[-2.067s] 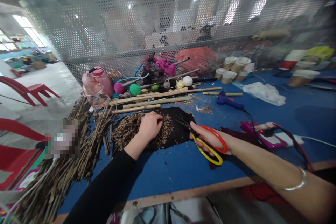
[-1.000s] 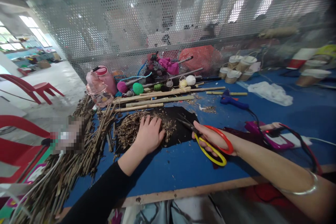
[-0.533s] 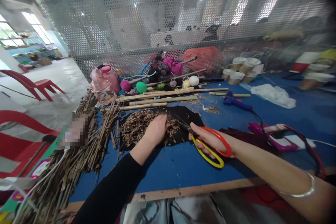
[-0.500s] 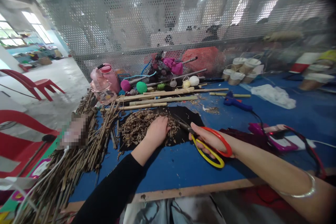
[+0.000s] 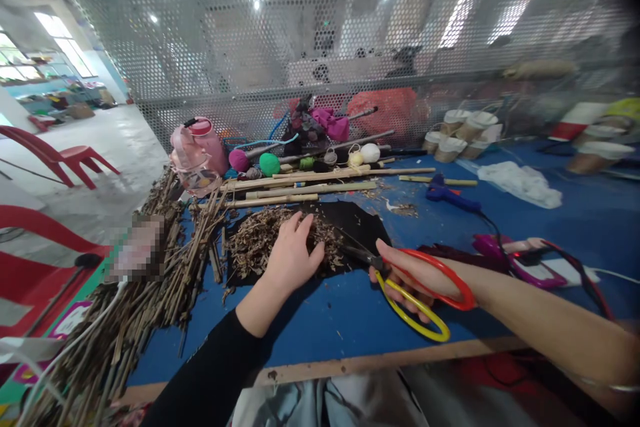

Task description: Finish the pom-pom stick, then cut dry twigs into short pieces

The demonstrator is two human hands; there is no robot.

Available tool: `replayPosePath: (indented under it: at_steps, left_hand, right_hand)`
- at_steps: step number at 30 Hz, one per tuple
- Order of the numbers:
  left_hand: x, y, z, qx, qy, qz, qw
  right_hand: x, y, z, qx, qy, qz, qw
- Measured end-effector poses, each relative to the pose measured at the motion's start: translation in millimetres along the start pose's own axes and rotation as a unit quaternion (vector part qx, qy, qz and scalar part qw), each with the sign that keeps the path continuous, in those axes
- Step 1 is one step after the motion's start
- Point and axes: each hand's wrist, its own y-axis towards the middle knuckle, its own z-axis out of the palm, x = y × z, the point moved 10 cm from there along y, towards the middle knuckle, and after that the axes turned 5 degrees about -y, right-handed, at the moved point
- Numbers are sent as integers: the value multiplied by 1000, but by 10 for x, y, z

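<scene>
My left hand [image 5: 291, 252] rests with spread fingers on a heap of dry brown plant bits [image 5: 253, 243]. Beneath the heap lies a black cloth [image 5: 367, 220] on the blue table. My right hand [image 5: 405, 270] grips a pair of scissors [image 5: 443, 280] with one red and one yellow handle loop. Their dark blades point left, over the black cloth by the heap's right edge. The blade tips are hard to make out against the dark cloth.
Bundled dry stalks [image 5: 150, 300] cover the table's left side. Behind the cloth lie bamboo sticks [image 5: 320, 192], yarn balls [image 5: 270, 165] and a pink jug [image 5: 200, 153]. A blue glue gun [image 5: 450, 195], paper cups [image 5: 450, 147] and a white plastic bag [image 5: 520, 183] are to the right.
My left hand has shifted slightly left and its fingers have spread apart. My right hand has moved the scissors a little to the right, away from my left hand.
</scene>
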Motion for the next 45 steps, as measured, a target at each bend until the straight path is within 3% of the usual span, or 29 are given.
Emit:
replayPosePath:
  at_steps: [3, 6, 12, 17, 21, 26, 32, 34, 39, 42, 45]
  left_hand:
    - [53, -1, 6, -21, 22, -22, 999]
    - [98, 30, 112, -1, 4, -24, 1000]
    - [100, 76, 192, 0, -65, 6, 998]
    - [36, 68, 234, -2, -107, 35, 994]
    - [36, 59, 253, -4, -116, 38, 992]
    - [76, 51, 226, -17, -125, 34, 991]
    - [165, 67, 134, -58, -160, 1, 985]
    - [225, 62, 114, -73, -172, -26, 982]
    - [224, 24, 89, -51, -178, -39, 982]
    - [124, -3, 21, -28, -139, -10, 990]
    - [131, -22, -53, -29, -95, -32, 995]
  right_hand:
    - [52, -47, 53, 29, -27, 5, 999]
    - [152, -2, 101, 42, -36, 12, 998]
    - [396, 229, 115, 40, -83, 25, 995]
    - [463, 406, 87, 41, -82, 14, 996]
    - [412, 481, 19, -12, -78, -2, 997]
    - [417, 366, -48, -101, -161, -36, 981]
    - [560, 206, -68, -128, -189, -144, 963]
    - [523, 210, -91, -128, -176, -140, 966]
    - [192, 255, -54, -59, -39, -23, 997]
    - [124, 196, 25, 14, 26, -15, 999]
    - [77, 106, 29, 44, 16, -9, 999]
